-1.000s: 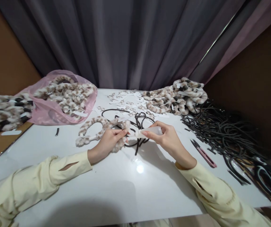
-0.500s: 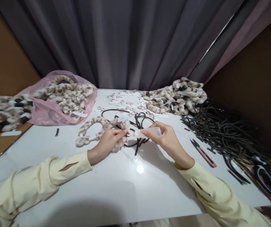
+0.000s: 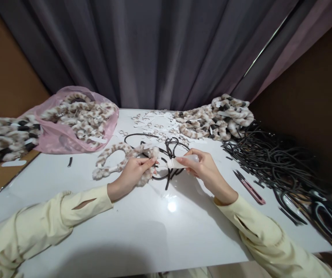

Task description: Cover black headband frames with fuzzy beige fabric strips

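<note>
Between the thumb and fingers of my left hand [image 3: 135, 172] is the end of a fluffy white-and-brown spotted fur strap [image 3: 112, 156], whose loop lies on the table to the left. My right hand [image 3: 205, 170] pinches a small translucent white squeeze bottle [image 3: 180, 162] on its side, its nozzle pointing left at the fur end. Whether the nozzle tip touches the fur is too small to tell. Black cords [image 3: 168, 183] lie looped under and behind both hands.
A pink plastic bag [image 3: 50, 139] of fur straps stands back left; another fur pile [image 3: 218, 119] lies back right. Small metal rings [image 3: 157, 125] are scattered behind. Pink-handled snips [image 3: 249, 188], a heap of black cords [image 3: 270, 158] and black scissors [image 3: 329, 218] lie to the right.
My right hand and the squeeze bottle have shifted slightly to the right, away from the fur end. The left hand stays where it was.
</note>
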The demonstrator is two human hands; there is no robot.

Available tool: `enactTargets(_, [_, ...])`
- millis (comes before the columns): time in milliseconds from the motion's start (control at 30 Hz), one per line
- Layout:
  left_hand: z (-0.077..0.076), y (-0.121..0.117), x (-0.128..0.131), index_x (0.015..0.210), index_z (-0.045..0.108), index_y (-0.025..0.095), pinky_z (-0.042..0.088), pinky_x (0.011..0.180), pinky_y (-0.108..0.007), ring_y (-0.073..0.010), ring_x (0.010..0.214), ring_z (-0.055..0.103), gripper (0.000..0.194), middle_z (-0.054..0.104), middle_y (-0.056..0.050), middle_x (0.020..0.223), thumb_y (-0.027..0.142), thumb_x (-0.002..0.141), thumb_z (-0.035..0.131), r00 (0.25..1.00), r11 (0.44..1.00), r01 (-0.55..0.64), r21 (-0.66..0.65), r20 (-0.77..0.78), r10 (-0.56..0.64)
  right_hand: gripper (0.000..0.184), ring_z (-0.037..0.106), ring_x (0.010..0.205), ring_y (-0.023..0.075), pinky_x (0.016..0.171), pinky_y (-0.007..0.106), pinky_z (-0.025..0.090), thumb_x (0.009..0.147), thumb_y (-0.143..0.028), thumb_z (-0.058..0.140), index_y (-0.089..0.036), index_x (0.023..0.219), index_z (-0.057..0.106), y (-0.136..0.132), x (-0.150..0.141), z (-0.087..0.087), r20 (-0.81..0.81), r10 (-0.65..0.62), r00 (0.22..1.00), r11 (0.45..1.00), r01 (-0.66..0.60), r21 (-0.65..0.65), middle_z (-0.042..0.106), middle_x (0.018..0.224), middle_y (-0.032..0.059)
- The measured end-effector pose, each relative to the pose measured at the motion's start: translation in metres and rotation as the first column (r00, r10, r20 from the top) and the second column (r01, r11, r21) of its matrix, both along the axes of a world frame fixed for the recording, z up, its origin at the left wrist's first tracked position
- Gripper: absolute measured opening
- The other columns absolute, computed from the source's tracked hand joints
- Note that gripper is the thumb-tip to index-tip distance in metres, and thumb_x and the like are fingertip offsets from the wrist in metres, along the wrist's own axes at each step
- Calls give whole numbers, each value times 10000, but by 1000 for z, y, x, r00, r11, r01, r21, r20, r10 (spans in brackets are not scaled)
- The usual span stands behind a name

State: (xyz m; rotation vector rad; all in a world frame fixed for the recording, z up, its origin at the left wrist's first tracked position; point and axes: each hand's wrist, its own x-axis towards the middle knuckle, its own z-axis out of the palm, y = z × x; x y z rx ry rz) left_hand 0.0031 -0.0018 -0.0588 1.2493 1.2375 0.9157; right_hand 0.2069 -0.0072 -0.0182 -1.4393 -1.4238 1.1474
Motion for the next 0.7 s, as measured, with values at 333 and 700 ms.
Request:
enactTargets(333, [-2, 1, -1, 639, 667, 109, 301, 417, -201, -85, 449, 444, 480, 603, -50, 574, 585, 686, 629, 999, 1000, -2, -27, 36, 3, 329, 264, 378, 43, 394, 197, 160, 673, -388, 726, -184, 624, 472, 1, 0, 0, -143, -44, 989, 998, 35, -61, 310, 400, -94])
enactTargets(700, [0, 0, -1, 619, 655, 105, 243, 390, -198, -72, 399, 390, 501, 524, -10, 481, 601, 682, 620, 1000, 999, 1, -47, 18, 0, 328, 262, 384, 42, 401, 198, 155, 689, -394, 716, -182, 629, 474, -2, -3, -3, -161, 9, 987, 998, -20, -62, 308, 407, -94])
